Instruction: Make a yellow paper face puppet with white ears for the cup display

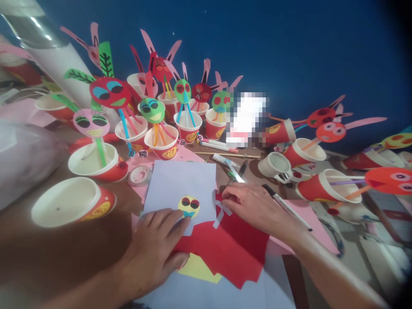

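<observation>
Red-and-white paper cups point(189, 136) crowd the back and both sides of the table point(38, 253), many with paper faces on straws leaning out, among them a red face point(111, 95) with green ears on the left and an orange face point(330, 134) on the right. A tape roll point(140, 175) sits left of the pale sheet point(180, 178), a white mug point(275, 166) stands beyond the right hand point(257, 208), and a black-capped marker point(291, 210) lies on pink paper point(309, 219) just beside the right forearm. The left hand point(154, 244) reaches in from the lower left, palm down, fingers extended side by side and thumb apart, its fingertips at the lower edge of the small yellow face point(189, 207). The right hand bends over the red paper point(231, 253) with curled fingers near white strips point(219, 219); whether it pinches anything cannot be told. The yellow face lies on the pale sheet near its lower edge, round, with two dark eyes under red lids and a blue shape below them, partly covered by fingers. Yellow paper point(199, 270) shows under the red.
</observation>
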### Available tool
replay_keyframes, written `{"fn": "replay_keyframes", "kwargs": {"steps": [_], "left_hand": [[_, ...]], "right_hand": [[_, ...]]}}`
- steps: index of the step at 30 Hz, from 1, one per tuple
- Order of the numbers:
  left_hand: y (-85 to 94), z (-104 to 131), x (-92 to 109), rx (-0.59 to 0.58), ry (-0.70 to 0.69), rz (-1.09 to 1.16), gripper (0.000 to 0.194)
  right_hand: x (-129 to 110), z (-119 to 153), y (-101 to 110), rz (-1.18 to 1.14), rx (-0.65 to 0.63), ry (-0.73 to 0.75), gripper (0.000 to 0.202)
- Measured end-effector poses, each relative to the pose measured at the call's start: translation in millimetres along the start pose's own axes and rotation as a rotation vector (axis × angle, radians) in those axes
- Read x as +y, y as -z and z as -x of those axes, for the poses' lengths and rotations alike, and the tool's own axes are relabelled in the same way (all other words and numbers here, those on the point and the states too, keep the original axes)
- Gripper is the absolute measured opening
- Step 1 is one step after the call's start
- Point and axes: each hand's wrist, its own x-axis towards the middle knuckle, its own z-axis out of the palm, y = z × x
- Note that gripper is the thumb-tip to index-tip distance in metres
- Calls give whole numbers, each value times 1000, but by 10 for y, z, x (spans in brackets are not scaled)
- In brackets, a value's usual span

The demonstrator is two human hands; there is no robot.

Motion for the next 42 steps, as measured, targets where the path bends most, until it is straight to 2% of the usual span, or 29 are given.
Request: {"fn": "replay_keyframes", "kwargs": {"steps": [6, 11, 13, 16, 19, 23, 25, 27, 32, 37, 42], "left_hand": [[42, -26, -21, -38, -21, 15, 38], [81, -39, -35, -46, -36, 49, 34], [106, -36, -36, -20, -47, 76, 33], [170, -61, -11, 63, -35, 176, 24], [249, -162, 52, 89, 98, 478, 18], [298, -382, 135, -91, 411, 937, 16], [285, -470, 150, -137, 459, 1078, 15], [257, -519, 150, -122, 454, 1138, 17], [216, -519, 143, -102, 474, 1116, 19], [237, -507, 162, -119, 479, 1031, 19], [232, -506, 139, -108, 545, 1141, 19]], "right_hand": [[-68, -2, -170, -32, 71, -49, 12], [-73, 20, -128, -78, 70, -45, 12], [-41, 57, -71, -176, 60, -65, 14], [-13, 97, -22, -506, 48, -105, 15], [-74, 93, -60, -866, 46, -64, 16], [-257, 70, -171, -1177, 11, -14, 19], [-332, 73, -216, -1218, 22, -4, 19], [-376, 77, -251, -1233, 29, 10, 19], [-400, 61, -290, -1248, 3, 55, 15], [-425, 34, -268, -1122, 110, 38, 9], [-395, 15, -260, -1175, 178, -37, 12]]}}
